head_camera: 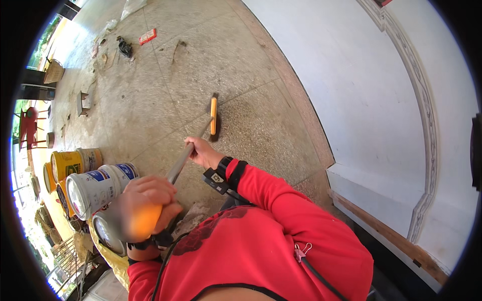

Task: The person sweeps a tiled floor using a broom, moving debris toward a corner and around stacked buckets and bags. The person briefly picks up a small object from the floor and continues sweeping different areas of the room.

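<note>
A broom stretches out ahead of me over the speckled stone floor (pixel 248 131). Its orange-yellow head (pixel 213 116) with dark bristles rests on the floor, and its grey handle (pixel 180 163) slants back towards my body. My left hand (pixel 156 195) is wrapped around the top of the handle, where an orange end part (pixel 147 222) shows. That area is partly blurred. Farther down the handle, my right hand (pixel 203 152) grips it with curled fingers. Fine dark grit lies on the floor around the broom head.
Stacked paint buckets (pixel 92 188) stand close to my left hand. A white wall (pixel 346 94) runs along the right. Farther off lie a black plastic bag (pixel 124 47), a red packet (pixel 147 36) and a small metal piece (pixel 83 103). A wicker basket (pixel 54 71) is at the far left.
</note>
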{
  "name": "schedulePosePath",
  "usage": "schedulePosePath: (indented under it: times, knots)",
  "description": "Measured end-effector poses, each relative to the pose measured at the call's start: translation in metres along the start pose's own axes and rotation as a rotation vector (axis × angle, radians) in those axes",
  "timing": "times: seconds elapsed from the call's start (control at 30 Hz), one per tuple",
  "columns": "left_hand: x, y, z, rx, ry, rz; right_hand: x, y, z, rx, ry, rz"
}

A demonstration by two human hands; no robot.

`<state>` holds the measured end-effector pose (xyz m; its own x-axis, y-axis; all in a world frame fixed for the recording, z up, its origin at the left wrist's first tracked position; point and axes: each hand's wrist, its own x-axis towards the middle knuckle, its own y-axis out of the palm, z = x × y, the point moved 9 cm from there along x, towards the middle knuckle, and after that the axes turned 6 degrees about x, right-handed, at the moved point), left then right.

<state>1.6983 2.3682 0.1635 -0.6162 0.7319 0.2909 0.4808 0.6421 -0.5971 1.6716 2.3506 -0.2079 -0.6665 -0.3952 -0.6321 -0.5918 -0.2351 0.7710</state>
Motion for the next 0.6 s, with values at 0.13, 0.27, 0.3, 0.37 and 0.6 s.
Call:
schedulePosePath:
  times: [0.13, 0.27, 0.3, 0.37, 0.6]
  knots:
    - [-0.025, -0.047, -0.045, 0.081, 0.197, -0.178, -0.051, 0.055, -0.011, -0.068, 0.006, -0.059]
    - [-0.002, -0.047, -0.003, -0.095, 0.045, -0.237, -0.072, 0.002, 0.073, -0.003, -0.2, -0.097]
    - [0.006, -0.035, 0.012, -0.176, -0.041, -0.142, -0.077, -0.017, 0.09, 0.038, -0.193, -0.121]
    - [0.026, 0.001, 0.047, -0.371, -0.11, 0.033, -0.091, -0.068, 0.133, 0.116, -0.251, -0.198]
    - [0.108, 0.172, 0.159, -0.786, -0.296, 0.371, -0.137, -0.227, 0.258, 0.218, -0.415, -0.585]
